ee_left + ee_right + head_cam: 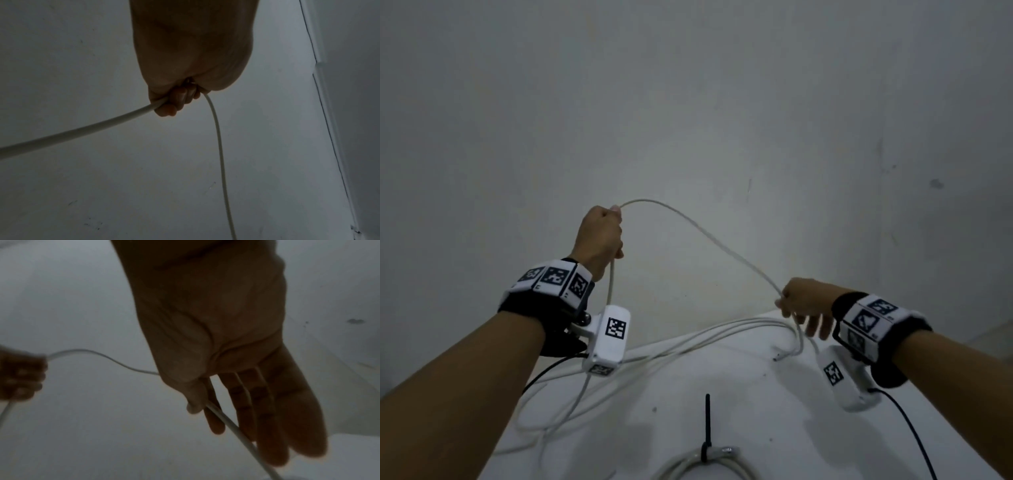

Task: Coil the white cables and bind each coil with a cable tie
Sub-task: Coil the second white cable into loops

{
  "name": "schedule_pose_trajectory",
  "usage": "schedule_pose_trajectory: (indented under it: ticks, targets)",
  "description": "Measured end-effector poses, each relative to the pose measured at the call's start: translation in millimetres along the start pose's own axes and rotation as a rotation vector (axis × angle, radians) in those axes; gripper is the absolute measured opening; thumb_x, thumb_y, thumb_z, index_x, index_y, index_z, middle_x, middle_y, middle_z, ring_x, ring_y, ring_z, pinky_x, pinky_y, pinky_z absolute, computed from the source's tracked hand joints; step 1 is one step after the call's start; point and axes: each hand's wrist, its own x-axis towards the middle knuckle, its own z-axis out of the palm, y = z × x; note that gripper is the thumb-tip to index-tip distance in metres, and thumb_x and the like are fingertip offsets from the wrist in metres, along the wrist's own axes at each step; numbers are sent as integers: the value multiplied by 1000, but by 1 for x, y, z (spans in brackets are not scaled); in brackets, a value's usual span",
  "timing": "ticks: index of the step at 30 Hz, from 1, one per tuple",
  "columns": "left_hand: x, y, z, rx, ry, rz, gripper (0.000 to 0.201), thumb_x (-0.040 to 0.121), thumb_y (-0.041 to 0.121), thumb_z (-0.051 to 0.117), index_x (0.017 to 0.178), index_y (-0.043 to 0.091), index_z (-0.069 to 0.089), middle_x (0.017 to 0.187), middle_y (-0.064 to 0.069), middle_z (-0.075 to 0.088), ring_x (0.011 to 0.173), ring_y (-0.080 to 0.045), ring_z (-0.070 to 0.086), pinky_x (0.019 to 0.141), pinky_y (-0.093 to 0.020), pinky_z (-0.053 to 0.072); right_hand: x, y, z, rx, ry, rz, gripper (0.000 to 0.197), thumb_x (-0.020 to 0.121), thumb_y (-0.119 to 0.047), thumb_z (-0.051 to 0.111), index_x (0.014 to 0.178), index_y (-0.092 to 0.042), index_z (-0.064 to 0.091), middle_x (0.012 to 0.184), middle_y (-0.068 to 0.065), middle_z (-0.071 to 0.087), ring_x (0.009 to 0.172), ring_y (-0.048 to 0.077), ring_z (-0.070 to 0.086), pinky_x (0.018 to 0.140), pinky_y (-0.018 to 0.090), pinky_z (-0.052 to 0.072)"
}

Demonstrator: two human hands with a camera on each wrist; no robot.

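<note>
A long white cable (709,236) arcs through the air between both hands. My left hand (601,236) is raised in a fist around it; in the left wrist view the cable (82,129) runs into the curled fingers (174,100) and hangs out again. My right hand (801,305), lower and to the right, pinches the cable (226,420) between thumb (193,399) and index finger, the other fingers straight. The rest of the cable trails in loose loops (688,342) over the white table (774,411). A finished white coil (709,466) bound with a black cable tie (707,428) lies at the near edge.
A pale wall (688,102) stands right behind the table. A loose cable end (777,358) lies near my right hand. Black wrist-camera leads (907,431) hang from both wrists.
</note>
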Motion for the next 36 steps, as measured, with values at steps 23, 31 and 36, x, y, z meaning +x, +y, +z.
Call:
schedule_pose_trajectory:
  ticks: [23, 31, 36]
  targets:
    - [-120, 7, -1, -520, -20, -236, 23, 104, 18, 39, 87, 5, 48, 76, -11, 63, 48, -15, 61, 50, -27, 52, -113, -95, 83, 1196, -78, -354, 20, 98, -19, 49, 99, 0, 57, 82, 19, 64, 70, 30, 68, 63, 36, 58]
    - [-130, 5, -35, -181, -87, -68, 21, 99, 16, 51, 78, 14, 50, 62, -2, 51, 46, -12, 37, 42, -20, 30, -120, -68, 70, 823, 335, -166, 18, 83, -13, 63, 94, -12, 49, 81, 8, 56, 62, 21, 56, 52, 28, 45]
    - [-139, 1, -44, -142, -206, -60, 18, 97, 14, 53, 79, 12, 52, 63, -5, 54, 47, -15, 39, 43, -22, 32, -121, -87, 54, 185, 786, -646, 16, 85, -16, 61, 100, -15, 56, 91, -2, 51, 78, 13, 51, 66, 29, 41]
